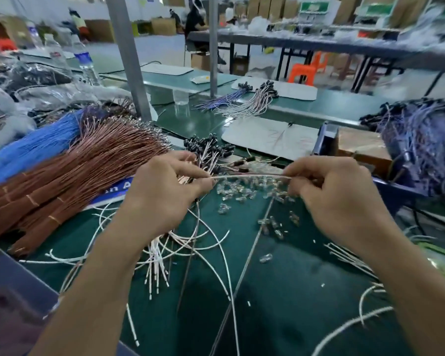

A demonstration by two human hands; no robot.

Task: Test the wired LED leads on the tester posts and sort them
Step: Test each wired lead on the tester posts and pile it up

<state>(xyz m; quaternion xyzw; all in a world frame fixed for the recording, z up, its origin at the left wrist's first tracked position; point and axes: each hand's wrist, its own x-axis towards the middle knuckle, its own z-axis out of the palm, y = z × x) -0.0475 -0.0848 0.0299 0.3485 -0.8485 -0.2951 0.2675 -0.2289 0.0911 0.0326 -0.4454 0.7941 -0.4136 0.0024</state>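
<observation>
Wired LED leads (208,150) are sitting bunched in the left hand (165,194), near the middle of the green bench mat (280,304). Their black-capped heads are fanning out on the far side of the fist and the white tails (159,260) are dangling out the near side. The left fingers are curling tight around that bunch, and thumb and forefinger are also pinching one end of a single lead (252,176). Over on the right, the right hand (339,199) is pinching the other end, so the single lead is stretching in a shallow arc between the two hands, just above a scatter of clear LEDs (242,195) lying on the mat. To the left, a thick brown wire bundle (75,176) is lying beside a blue wire bundle (31,147). Farther off, two sorted bundles (252,101) are resting on the bench, and a purple-wired heap (419,134) is sitting at far right.
</observation>
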